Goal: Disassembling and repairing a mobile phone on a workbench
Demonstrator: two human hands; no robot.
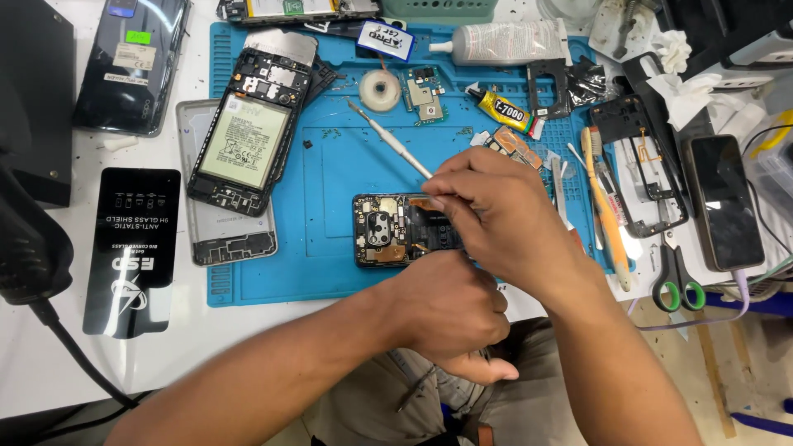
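An opened black phone (395,230) with its back cover off lies on the blue repair mat (330,173), its round camera module to the left. My right hand (496,215) is shut on a thin metal tool (388,136) whose free end slants up and left; the fingertips rest over the phone's right half. My left hand (450,310) sits at the mat's near edge just below the phone, fingers curled, apparently steadying the phone's lower side; its fingertips are hidden.
On the mat: another opened phone showing its battery (246,136), a tape roll (380,89), a small circuit board (424,95), glue tubes (505,109), a black phone frame (640,169). Scissors (676,277), a dark phone (727,202), black packaging (136,248) lie around it.
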